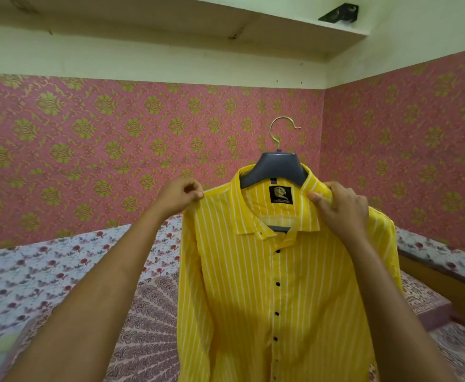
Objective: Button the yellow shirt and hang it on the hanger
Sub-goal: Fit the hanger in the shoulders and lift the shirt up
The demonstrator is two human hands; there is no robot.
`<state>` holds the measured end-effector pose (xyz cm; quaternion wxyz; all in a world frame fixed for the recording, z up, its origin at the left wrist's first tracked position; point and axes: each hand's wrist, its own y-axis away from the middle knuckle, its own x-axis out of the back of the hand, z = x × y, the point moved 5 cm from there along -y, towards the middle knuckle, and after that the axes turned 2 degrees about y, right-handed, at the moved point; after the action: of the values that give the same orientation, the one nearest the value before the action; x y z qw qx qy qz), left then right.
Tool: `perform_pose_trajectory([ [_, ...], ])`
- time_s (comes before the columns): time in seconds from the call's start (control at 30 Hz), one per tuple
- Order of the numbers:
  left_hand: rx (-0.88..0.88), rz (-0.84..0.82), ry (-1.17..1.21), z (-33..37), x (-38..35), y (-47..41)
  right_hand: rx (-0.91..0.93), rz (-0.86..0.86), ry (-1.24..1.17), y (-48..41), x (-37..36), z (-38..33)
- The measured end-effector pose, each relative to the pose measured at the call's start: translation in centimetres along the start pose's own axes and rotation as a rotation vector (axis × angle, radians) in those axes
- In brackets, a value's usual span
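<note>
Shirt (281, 285) hangs in front of me, held up in the air over the bed (46, 271), front facing me. Yellow w/ white stripes, black buttons (277, 284) running down the placket, looks done up from just below the collar (278, 216) on down; can't tell about the very top one. Long axis is vertical: collar up, hem dropping out of view at the bottom edge.

Hanger (276, 168) is already inside the neck. Dark plastic body shows above and thru the collar opening, gold metal hook (282, 130) sticks straight up, tip curling to the right. Hook isn't on anything, just free air in front of the pink wallpaper (115, 147).

My left hand (180, 197) is closed in a pinch on the shoulder seam on the left side, thumb and fingers clamped on fabric. My right hand (341, 209) is closed round the other shoulder beside the collar, thumb (316, 198) on front, fingers wrapped behind; prob. gripping the hanger arm thru the cloth too, but can't confirm.

Both hands sit level, one either side of the hook, so the hanger's width runs left-right between them. Right hand is nearer the hook, it's up and inward from my knuckles. I'd guess that's the hand to shift onto the hook next, left one steadying, then find a rail. None in view.
</note>
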<state>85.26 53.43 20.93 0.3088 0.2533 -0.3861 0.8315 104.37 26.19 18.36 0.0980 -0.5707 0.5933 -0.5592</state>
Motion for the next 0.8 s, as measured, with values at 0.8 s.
perform_pose_trajectory([
  [0.8, 0.041, 0.144, -0.241, -6.3, 3.0, -3.2, -0.008, -0.007, -0.059, -1.0, -0.1, -3.2],
])
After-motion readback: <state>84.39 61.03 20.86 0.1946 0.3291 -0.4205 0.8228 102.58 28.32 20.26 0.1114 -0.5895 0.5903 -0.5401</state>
